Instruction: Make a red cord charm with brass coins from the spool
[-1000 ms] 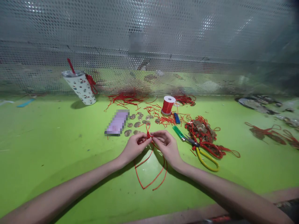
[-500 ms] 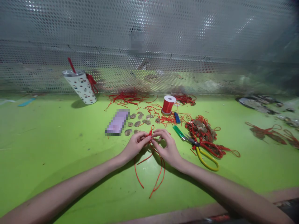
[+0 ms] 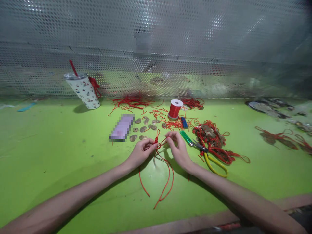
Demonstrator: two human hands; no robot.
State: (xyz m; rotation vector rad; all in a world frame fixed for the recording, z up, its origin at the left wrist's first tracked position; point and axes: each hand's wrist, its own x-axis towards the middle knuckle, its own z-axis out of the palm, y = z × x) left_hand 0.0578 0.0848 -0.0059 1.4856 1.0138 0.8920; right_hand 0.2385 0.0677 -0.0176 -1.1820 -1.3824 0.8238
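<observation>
Centrally, the red knotted cord [image 3: 156,140] sits between the two hands, above the green tabletop [image 3: 97,195]. Left hand [image 3: 142,152]: thumb and forefinger closed on the cord just below its plaited section, which protrudes past the fingertips. Cord: narrow loop at the far end, compact braided knots beneath, then a small open loop at the near end of the knots, beside the left fingertips. Long loose tails curve down toward the near edge, two of them meeting near their ends. Right hand [image 3: 179,150]: thumb and forefinger pinched on one strand, drawn out taut to the right, apart from the knots. Further right: green lighter [image 3: 186,138], then scissors [image 3: 205,150] with red and yellow handles.
</observation>
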